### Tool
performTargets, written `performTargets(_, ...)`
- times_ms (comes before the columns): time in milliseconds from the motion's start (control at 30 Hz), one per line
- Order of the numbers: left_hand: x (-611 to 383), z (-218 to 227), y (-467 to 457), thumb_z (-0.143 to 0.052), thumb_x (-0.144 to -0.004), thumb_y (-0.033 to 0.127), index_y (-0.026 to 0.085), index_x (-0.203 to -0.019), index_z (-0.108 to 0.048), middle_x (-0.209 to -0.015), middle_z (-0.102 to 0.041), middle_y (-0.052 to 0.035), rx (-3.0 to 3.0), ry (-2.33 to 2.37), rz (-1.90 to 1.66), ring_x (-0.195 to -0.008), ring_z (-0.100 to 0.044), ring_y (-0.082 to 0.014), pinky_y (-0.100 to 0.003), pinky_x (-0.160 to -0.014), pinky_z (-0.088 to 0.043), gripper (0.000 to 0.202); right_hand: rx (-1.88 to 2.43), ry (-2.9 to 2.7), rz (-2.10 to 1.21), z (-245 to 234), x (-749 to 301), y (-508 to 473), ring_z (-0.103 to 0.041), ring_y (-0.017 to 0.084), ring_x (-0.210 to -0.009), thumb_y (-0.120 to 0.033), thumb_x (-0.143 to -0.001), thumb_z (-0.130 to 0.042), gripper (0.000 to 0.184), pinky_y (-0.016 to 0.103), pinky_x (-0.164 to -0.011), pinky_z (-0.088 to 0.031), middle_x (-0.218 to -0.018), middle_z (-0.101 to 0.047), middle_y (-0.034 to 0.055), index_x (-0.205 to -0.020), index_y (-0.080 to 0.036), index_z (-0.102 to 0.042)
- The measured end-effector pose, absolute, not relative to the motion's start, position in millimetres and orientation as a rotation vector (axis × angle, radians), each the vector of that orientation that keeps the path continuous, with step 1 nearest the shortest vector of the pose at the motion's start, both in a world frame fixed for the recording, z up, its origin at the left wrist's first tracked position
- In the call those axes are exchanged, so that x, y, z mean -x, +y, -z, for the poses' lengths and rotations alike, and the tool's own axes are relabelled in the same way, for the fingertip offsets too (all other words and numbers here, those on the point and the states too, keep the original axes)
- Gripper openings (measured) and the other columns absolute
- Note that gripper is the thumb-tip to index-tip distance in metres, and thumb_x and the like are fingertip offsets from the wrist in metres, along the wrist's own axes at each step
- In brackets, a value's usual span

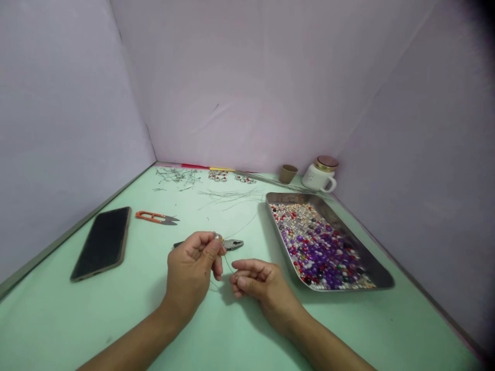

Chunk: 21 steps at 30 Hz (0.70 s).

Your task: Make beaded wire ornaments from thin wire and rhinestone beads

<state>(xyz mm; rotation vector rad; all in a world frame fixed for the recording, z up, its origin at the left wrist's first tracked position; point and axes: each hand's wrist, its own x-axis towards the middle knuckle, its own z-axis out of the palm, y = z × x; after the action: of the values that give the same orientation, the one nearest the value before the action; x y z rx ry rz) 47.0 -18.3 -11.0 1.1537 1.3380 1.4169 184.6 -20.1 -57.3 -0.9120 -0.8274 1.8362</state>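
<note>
My left hand is closed in a pinch on a small pale bead threaded on a thin wire that curves down toward my right hand. My right hand rests on the green table with its fingers curled together near the wire's lower end; whether it grips the wire is hard to see. Small pliers lie on the table just behind my left hand. A steel tray full of purple, red and white beads sits to the right of my hands.
A black phone lies at the left, orange thread snips beside it. Loose wires, metal pins and small beaded pieces lie at the back. A brown cup and a lidded white mug stand in the corner.
</note>
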Motion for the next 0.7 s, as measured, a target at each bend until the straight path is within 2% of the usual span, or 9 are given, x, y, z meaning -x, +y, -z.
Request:
performTargets(267,-46.6,12.2,-18.6,-0.054,-0.073,0.026,0.016,-0.066,-0.054,-0.045,-0.053,0.0047,-1.176,1.363,-1.388,-0.035,-0.046,-0.0064,-0.019,-0.04,-0.041,0.013,0.938,-0.833,-1.844,55.9,-184.8,-20.7,-0.059,0.013,-0.054,-0.021,-0.051,-0.077,0.03,0.027,-0.056,-0.047,-0.065,-0.068,0.0071,-0.077,-0.011,-0.067)
performTargets(700,-47.8,9.1,-20.5,-0.054,-0.073,0.025,0.015,-0.067,-0.054,-0.053,-0.056,0.0035,-1.162,1.376,-1.429,-0.036,-0.046,-0.0051,-0.018,-0.038,-0.041,0.012,0.938,-0.852,-1.87,58.5,-186.3,-19.8,-0.061,0.013,-0.055,-0.027,-0.058,-0.074,0.026,0.029,-0.058,-0.048,-0.067,-0.068,0.0081,-0.076,-0.01,-0.067)
